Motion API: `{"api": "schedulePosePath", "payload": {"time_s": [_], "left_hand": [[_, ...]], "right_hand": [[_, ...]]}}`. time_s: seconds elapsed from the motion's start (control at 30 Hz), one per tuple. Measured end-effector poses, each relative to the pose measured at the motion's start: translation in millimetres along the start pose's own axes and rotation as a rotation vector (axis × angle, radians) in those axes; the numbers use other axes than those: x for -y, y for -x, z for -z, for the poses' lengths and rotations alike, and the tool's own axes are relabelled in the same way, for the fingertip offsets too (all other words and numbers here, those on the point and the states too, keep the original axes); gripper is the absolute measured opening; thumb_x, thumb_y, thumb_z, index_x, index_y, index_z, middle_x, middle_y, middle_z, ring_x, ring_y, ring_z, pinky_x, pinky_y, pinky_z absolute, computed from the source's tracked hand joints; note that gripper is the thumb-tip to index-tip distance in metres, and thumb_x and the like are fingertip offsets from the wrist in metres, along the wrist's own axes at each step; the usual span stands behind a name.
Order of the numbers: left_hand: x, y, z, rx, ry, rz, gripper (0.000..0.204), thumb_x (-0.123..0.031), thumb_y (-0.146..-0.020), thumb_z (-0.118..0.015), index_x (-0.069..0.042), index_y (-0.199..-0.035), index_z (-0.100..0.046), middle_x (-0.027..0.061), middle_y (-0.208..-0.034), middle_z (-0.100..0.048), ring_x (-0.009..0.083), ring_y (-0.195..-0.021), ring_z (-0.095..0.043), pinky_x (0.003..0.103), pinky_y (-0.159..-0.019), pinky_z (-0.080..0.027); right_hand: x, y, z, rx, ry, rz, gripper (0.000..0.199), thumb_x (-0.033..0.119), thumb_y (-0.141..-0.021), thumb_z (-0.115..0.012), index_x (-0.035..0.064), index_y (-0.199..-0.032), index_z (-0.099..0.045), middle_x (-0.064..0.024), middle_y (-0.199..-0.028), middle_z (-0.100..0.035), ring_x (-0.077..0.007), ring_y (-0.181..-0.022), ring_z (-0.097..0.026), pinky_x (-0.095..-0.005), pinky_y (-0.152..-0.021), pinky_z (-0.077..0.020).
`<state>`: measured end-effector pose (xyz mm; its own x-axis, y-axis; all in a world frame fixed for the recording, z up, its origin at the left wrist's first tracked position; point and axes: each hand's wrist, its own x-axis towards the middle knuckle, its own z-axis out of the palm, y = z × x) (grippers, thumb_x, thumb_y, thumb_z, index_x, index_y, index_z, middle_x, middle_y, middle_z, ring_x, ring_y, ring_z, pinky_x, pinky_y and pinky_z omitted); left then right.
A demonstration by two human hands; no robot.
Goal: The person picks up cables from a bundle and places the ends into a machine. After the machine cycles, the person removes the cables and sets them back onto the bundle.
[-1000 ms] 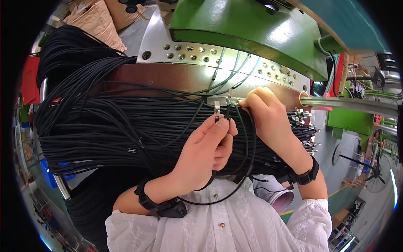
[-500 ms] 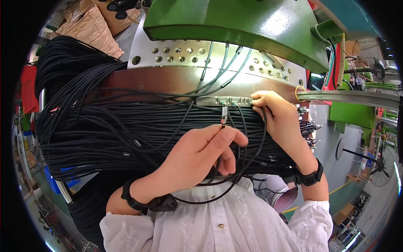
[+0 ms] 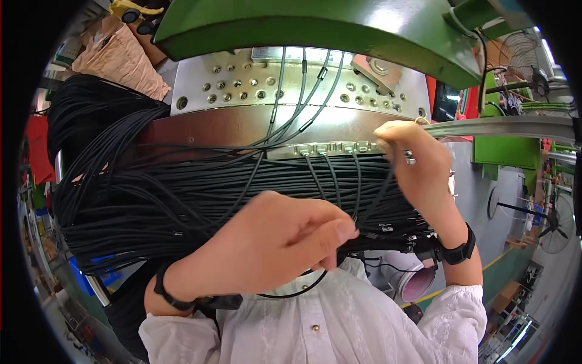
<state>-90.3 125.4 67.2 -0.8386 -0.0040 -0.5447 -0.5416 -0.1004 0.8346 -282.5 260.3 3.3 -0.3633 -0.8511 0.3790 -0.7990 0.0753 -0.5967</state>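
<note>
My right hand (image 3: 418, 159) pinches a black cable (image 3: 383, 195) by its end, at the right end of a narrow metal strip (image 3: 284, 151) with slots. A small metal plug (image 3: 410, 158) shows against the palm. The cable's end is hidden by the fingers. My left hand (image 3: 288, 239) is lower and nearer to me, closed round what looks like the same cable, which loops beneath it. In the strip's slots sit several connectors (image 3: 350, 148), their black cables trailing toward me. A thick bundle of black cables (image 3: 163, 200) spreads under the strip and my hands.
A green machine body (image 3: 315, 36) overhangs a metal plate (image 3: 200, 82) with holes. Dark cables (image 3: 300, 115) hang from above it. To the right run a metal rail (image 3: 503, 127) and, farther off, a standing fan (image 3: 548, 215). A brown paper sack (image 3: 118, 60) lies at the far left.
My left hand has drawn back toward me, off the connector it held at the strip; that connector now sits in a slot. My right hand has shifted slightly right. The view has moved too.
</note>
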Motion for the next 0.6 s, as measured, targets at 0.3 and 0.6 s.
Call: {"api": "schedulePosePath", "payload": {"time_s": [0.3,0.6], "left_hand": [[23.4,-15.9,-15.3,-0.35,-0.516,-0.567,0.018,-0.022,-0.084,-0.07,-0.006,-0.093,-0.066,0.0084,-0.067,-0.062,0.0272,-0.062,-0.062,0.038,-0.057,-0.048],[0.2,-76.2,105.9,-0.709,-0.241,-0.131,0.043,-0.035,-0.101,-0.049,-0.001,-0.122,-0.061,0.0073,-0.111,-0.067,0.0159,-0.098,-0.062,0.028,-0.092,-0.048]], "right_hand": [[-27.3,9.8,-9.3,0.095,0.065,0.172,0.02,0.006,-0.074,-0.077,0.0019,-0.088,-0.063,-0.01,-0.088,-0.068,-0.0286,-0.081,-0.066,-0.0355,-0.07,-0.0534],[-32.7,8.4,-8.9,0.334,0.126,0.015,0.017,-0.002,-0.078,-0.07,-0.0008,-0.09,-0.057,-0.0104,-0.092,-0.064,-0.0251,-0.083,-0.065,-0.0329,-0.074,-0.0515]]}}
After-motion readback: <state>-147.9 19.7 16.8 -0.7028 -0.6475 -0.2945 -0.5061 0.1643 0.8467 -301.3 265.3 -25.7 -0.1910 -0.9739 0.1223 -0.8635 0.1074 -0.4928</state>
